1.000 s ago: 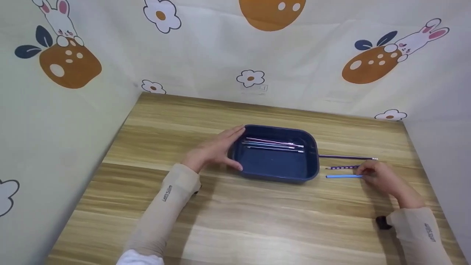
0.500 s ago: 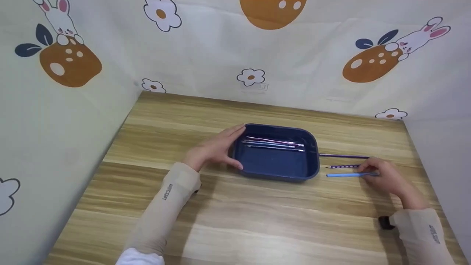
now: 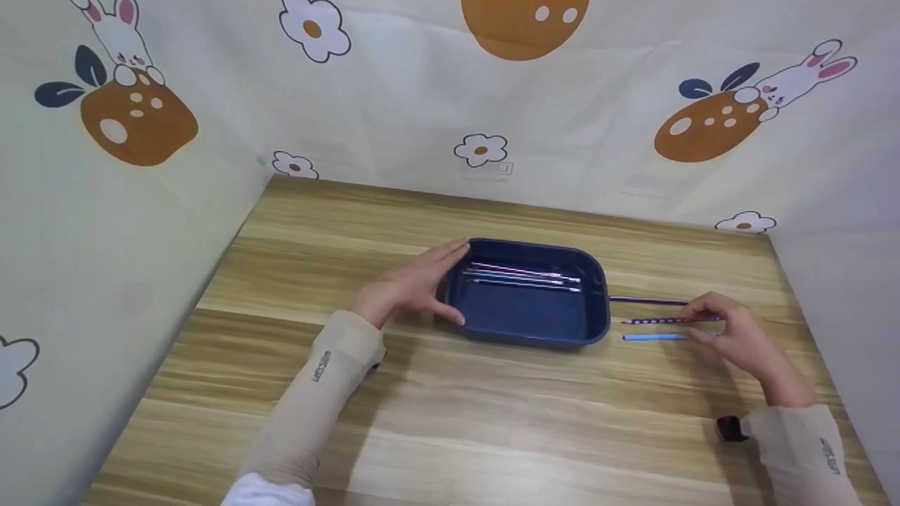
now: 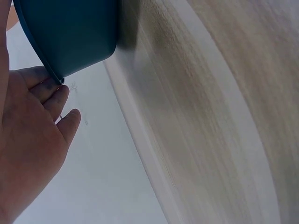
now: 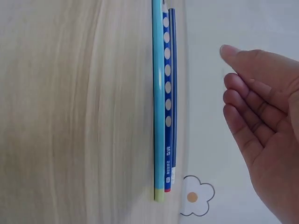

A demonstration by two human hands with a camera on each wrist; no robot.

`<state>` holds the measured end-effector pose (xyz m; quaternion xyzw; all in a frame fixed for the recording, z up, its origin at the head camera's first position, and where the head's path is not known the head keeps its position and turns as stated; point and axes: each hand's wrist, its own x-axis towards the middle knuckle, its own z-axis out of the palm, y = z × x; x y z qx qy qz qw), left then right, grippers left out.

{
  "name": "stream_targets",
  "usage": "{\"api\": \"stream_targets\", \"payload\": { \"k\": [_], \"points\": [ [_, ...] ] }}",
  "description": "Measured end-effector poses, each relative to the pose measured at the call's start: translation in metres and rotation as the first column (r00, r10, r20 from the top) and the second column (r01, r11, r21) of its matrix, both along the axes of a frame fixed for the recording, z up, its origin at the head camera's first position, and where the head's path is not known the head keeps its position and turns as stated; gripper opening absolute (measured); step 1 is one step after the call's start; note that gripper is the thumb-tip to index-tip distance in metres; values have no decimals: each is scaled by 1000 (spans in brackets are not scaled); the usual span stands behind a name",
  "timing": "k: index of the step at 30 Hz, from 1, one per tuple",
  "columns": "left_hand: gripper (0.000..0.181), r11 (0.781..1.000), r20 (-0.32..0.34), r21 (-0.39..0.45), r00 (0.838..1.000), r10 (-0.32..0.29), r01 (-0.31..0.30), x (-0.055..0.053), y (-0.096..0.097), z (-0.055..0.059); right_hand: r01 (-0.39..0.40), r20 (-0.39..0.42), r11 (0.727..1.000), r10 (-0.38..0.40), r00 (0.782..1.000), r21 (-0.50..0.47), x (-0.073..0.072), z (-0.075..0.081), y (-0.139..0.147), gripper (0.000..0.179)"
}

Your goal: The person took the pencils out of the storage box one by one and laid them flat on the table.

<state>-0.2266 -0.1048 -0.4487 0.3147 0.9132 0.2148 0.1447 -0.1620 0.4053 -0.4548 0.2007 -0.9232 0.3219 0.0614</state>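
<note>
The table (image 3: 492, 414) looks like pale wood-grain laminate, smooth with a soft sheen and streaked in lighter and darker bands. On it sits the dark blue tray (image 3: 596, 320), seemingly moulded plastic, its inner floor glossy enough to throw reflections. Inside the tray, by its far wall, the thin pens (image 3: 524, 275) have shiny, metallic-looking tips. Right of the tray, the light blue pencil (image 3: 654, 337) and the purple dotted pencil (image 3: 657, 320) carry smooth, lacquered coats. Behind the tray, the backdrop (image 3: 605, 140) is matt printed cloth, faintly creased. Both forearms wear beige sleeves (image 3: 309, 400) of fine, stretchy knit fabric.
</note>
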Motion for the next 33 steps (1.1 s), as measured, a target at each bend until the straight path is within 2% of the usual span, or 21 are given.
{"api": "stream_targets", "payload": {
  "k": [8, 15, 24, 31, 33],
  "points": [
    [128, 1000, -13, 2, 1000, -5, 5, 1, 0, 0, 2, -47, 999, -4, 999, -45, 1, 9, -13, 23],
    [128, 1000, -8, 3, 1000, -3, 3, 1, 1, 0, -18, -63, 996, 13, 998, -90, 2, 8, -23, 28],
    [128, 1000, -26, -11, 1000, -1, 1, 1, 0, 0, -46, -21, 989, 44, 999, -138, 0, 12, -42, 27],
    [128, 1000, -19, -1, 1000, 2, -2, 1, 0, 0, -86, -11, 980, 86, 996, -178, 10, 39, -75, 25],
    [129, 1000, -18, 1, 1000, 4, -4, 1, 0, -1, -98, -18, 976, 96, 995, -193, 9, 40, -79, 25]
  ]
}}
